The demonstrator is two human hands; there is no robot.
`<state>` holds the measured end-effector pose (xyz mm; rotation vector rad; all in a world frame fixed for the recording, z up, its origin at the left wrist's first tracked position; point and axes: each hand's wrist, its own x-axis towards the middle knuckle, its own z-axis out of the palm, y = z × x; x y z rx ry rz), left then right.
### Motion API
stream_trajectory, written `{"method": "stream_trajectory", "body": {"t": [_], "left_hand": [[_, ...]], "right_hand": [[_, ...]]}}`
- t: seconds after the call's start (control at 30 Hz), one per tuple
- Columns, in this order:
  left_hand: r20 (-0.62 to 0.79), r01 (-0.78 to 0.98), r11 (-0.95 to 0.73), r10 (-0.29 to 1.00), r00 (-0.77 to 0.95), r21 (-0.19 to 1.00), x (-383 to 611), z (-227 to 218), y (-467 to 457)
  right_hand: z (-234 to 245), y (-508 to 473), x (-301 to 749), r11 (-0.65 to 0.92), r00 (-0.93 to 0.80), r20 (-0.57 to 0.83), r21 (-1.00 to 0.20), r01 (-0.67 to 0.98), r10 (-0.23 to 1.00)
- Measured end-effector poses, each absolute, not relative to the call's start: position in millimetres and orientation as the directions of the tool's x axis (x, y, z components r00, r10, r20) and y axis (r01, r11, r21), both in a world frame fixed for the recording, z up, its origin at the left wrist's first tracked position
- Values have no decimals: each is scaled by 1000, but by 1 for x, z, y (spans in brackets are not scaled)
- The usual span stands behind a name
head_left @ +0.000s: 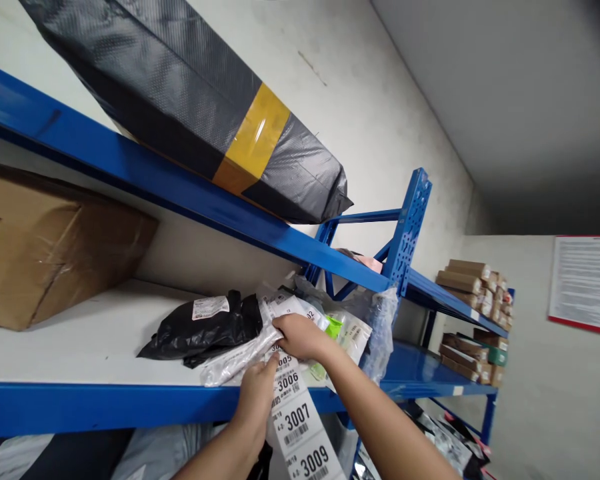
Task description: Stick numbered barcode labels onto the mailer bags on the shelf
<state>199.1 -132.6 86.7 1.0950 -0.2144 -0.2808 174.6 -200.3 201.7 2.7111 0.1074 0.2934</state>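
Note:
A long strip of white labels (298,417) hangs down in front of the shelf, printed with numbers such as 3006, 3007 and 3009 and barcodes. My left hand (255,390) pinches its left edge near the upper end. My right hand (300,335) is closed at the top end of the strip, its fingertips partly hidden against the parcels behind. Beneath and left of the right hand lies a clear-white plastic parcel (243,357). A black plastic parcel (205,330) with a white shipping label rests beside it on the white shelf board (105,340).
Blue shelf beams (130,408) run below and above my hands. A large black-wrapped package (170,87) with yellow tape lies overhead. A cardboard box (50,247) stands left. Bagged parcels (353,330) crowd near the upright (407,233); stacked small boxes (473,287) sit farther right.

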Motion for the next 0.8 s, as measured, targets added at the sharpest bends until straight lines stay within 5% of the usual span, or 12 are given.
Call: {"method": "stream_trajectory", "body": {"t": [0.17,0.33,0.47,0.63,0.8], "left_hand": [[-15,201,364,-454,891,910,181,78,-134],[253,-46,431,-437,863,901,178,65,-124],[444,-334,334,-343,828,881,184,59,-101],[424,-256,371,-497,757,893,187,53,-85],[558,-555,102,-294,776,826,190,51,-80]], "right_hand": [[202,-205,177,-899,956,270,437,-12,118],[205,-211,180,-915,945,294,403,14,144],[206,-214,177,-936,929,353,350,-25,108],[212,-219,164,-952,929,346,306,24,135],[212,-209,149,-970,867,460,225,97,193]]}}
